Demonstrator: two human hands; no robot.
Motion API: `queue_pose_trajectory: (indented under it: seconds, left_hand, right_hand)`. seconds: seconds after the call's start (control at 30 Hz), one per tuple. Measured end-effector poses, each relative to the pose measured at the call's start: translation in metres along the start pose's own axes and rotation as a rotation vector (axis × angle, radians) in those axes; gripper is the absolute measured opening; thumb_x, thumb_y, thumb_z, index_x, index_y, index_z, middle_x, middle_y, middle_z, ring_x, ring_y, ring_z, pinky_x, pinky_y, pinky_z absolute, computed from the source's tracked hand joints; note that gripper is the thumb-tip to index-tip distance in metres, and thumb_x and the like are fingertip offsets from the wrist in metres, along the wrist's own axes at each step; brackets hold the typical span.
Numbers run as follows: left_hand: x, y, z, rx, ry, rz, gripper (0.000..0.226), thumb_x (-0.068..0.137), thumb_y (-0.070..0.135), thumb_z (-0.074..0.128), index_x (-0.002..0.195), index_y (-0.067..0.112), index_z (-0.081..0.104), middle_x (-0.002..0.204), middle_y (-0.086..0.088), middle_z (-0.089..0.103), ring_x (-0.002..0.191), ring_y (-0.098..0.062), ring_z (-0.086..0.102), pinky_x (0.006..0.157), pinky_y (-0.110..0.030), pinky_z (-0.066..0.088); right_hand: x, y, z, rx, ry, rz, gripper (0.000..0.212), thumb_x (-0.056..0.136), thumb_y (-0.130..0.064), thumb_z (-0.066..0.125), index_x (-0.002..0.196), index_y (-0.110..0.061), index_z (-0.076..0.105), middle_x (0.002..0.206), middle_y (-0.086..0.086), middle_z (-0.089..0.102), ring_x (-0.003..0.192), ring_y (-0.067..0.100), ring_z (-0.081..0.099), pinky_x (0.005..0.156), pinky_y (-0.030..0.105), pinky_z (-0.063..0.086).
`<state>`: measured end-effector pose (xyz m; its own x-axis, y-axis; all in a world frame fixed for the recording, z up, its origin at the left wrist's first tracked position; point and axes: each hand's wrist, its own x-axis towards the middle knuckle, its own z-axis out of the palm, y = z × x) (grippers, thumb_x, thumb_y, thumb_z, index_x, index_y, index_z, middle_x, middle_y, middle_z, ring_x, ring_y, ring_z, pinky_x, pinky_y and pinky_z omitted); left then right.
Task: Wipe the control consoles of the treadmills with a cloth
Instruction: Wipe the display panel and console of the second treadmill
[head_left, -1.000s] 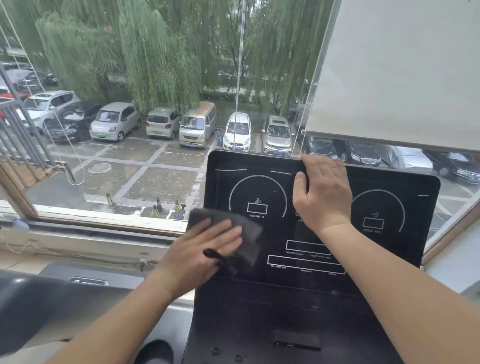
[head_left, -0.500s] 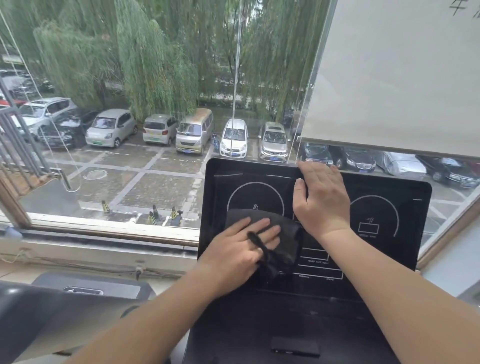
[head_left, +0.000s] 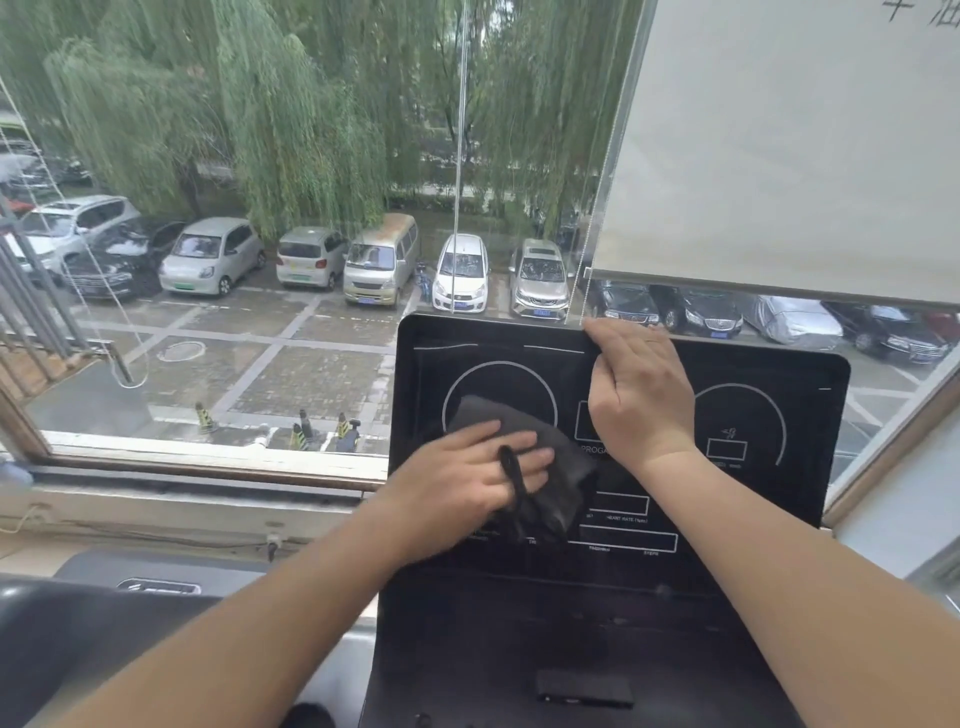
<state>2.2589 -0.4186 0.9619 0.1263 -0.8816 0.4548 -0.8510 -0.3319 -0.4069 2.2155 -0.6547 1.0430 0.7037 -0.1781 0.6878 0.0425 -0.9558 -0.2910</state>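
Our left hand (head_left: 467, 480) presses a dark grey cloth (head_left: 563, 457) flat on the black treadmill console (head_left: 779, 519).

Behind it, the large window (head_left: 291, 364) shows willow trees and parked cars (head_left: 213, 262), and a pale roller blind (head_left: 779, 145) hangs at the upper right. We see the console's face with two white dial rings and printed boxes. Our right hand (head_left: 639, 400) grips the console's top edge near the middle, with the fingers curled over it and the thumb on the front. Our left hand lies with straight fingers on the cloth, which covers the lower part of the left ring, just beside the right wrist. A thin black loop (head_left: 511, 467) of the cloth passes between two left fingers.
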Motion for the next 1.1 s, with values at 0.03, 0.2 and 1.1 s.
queue_pose_trajectory:
  seconds: [0.03, 0.2, 1.1]
  left_hand:
    - [0.005, -0.014, -0.005, 0.020, 0.035, -0.062, 0.048, 0.100, 0.021, 0.052, 0.147, 0.025, 0.058, 0.161, 0.007, 0.046, 0.153, -0.017, 0.036, 0.127, -0.042, 0.024]
    - [0.024, -0.012, -0.005, -0.063, 0.240, -0.602, 0.062, 0.092, 0.020, 0.055, 0.153, 0.017, 0.051, 0.164, -0.001, 0.041, 0.157, -0.023, 0.027, 0.129, -0.048, 0.016]
    - [0.049, 0.015, -0.003, 0.038, -0.091, -0.099, 0.071, 0.087, 0.023, 0.060, 0.156, 0.026, 0.046, 0.167, 0.007, 0.033, 0.157, -0.017, 0.025, 0.127, -0.044, 0.020]
  right_hand:
    - [0.000, -0.001, 0.001, 0.009, 0.005, 0.006, 0.049, 0.096, -0.021, 0.039, 0.137, -0.018, 0.066, 0.140, -0.001, 0.066, 0.137, 0.021, 0.053, 0.126, 0.039, 0.024]
    - [0.001, 0.007, -0.004, -0.042, -0.055, -0.057, 0.050, 0.097, -0.024, 0.040, 0.141, -0.020, 0.063, 0.142, -0.003, 0.064, 0.136, 0.020, 0.053, 0.124, 0.037, 0.026]
    - [-0.007, 0.090, -0.034, -0.087, 0.043, -0.063, 0.047, 0.098, -0.023, 0.043, 0.139, -0.022, 0.065, 0.138, -0.005, 0.066, 0.133, 0.018, 0.055, 0.125, 0.036, 0.020]
